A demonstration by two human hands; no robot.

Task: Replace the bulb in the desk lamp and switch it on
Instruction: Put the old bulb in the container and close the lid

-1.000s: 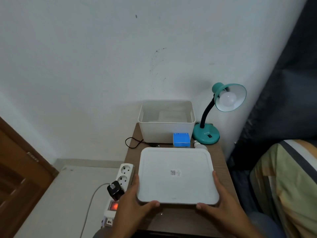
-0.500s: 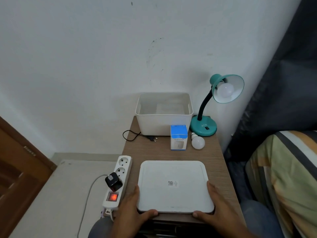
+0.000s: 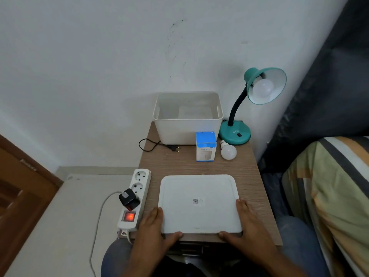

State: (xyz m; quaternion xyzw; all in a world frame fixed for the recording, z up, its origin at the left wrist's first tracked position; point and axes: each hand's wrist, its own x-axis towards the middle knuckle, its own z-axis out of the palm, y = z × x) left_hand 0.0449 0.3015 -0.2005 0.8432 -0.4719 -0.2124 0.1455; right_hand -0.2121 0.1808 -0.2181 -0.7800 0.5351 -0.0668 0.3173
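Table: our wooden nightstand (image 3: 247, 172) carries everything.
Hands: our left hand (image 3: 154, 229) and right hand (image 3: 246, 226) grip the white lid (image 3: 199, 203).
Lamp: the green lamp (image 3: 235, 132) stands behind the lid, spare bulb (image 3: 228, 151) beside its base.

We see a white lid (image 3: 199, 202) flat on the worktop (image 3: 249, 172), an open white bin (image 3: 187, 116) against the wall, a blue-and-white box (image 3: 206, 146) before it, and a power strip (image 3: 134, 198) with its switch glowing red.

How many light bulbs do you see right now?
2. One bulb sits in the teal desk lamp's shade; a loose bulb lies on the table beside the blue box. The box or the white bin may hide more.
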